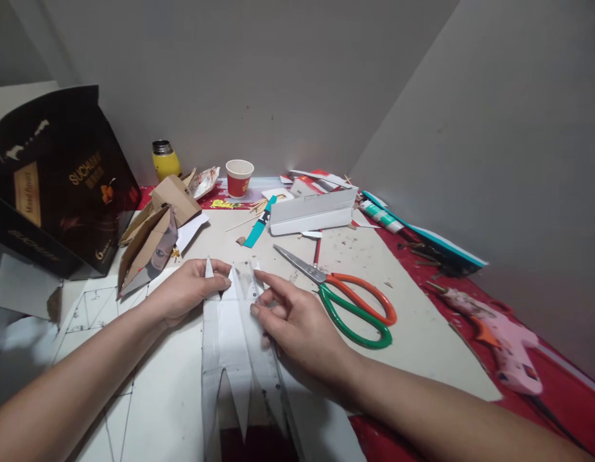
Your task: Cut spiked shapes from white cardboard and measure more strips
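walls: two plain grey walls meeting in a corner | table: red-covered tabletop below that corner | light: dim, even

1. The cut paper strip with pointed ends under the hands is white, with faint grey shading along its folds.
2. The scissors to the right have one orange handle, one green handle and silver blades.
3. The worktop carries a beige board over a red cover.
4. The glue gun at near right is pale pink with an orange trigger.
5. The paper cup at the far side is red below and white at the rim.
6. The flask at far left is yellow with a silver cap.
7. The box at left is dark brown with gold lettering.
8. A teal strip lies near the white folded card.
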The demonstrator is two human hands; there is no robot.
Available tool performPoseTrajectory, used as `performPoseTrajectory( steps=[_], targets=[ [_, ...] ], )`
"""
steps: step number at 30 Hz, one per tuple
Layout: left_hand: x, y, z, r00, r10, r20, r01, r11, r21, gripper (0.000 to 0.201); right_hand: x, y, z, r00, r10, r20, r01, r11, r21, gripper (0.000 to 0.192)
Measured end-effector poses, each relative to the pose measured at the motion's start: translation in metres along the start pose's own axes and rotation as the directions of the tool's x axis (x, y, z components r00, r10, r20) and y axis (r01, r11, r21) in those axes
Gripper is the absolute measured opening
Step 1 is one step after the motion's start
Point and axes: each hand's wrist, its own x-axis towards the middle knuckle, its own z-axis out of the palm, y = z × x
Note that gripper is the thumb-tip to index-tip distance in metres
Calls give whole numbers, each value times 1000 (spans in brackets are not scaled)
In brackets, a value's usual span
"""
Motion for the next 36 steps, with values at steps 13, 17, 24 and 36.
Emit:
performPoseTrajectory(
  steps=[13,17,24,36],
  targets=[
    [-1,0,0,1000,17,-13,-16,1000,21,20,0,1,-2,1000,4,7,-3,999,-47,53],
    [-1,0,0,1000,26,-14,-26,999,24,16,0,0,-2,1000,8,1,-7,999,-39,52],
    [0,1,2,1000,17,-24,-17,1000,18,17,1,-4,-4,999,39,-5,-39,998,40,55],
    [1,1,4,996,18,-82,-17,1000,22,23,-4,-5,-3,1000,-24,-9,25,999,22,55]
  ],
)
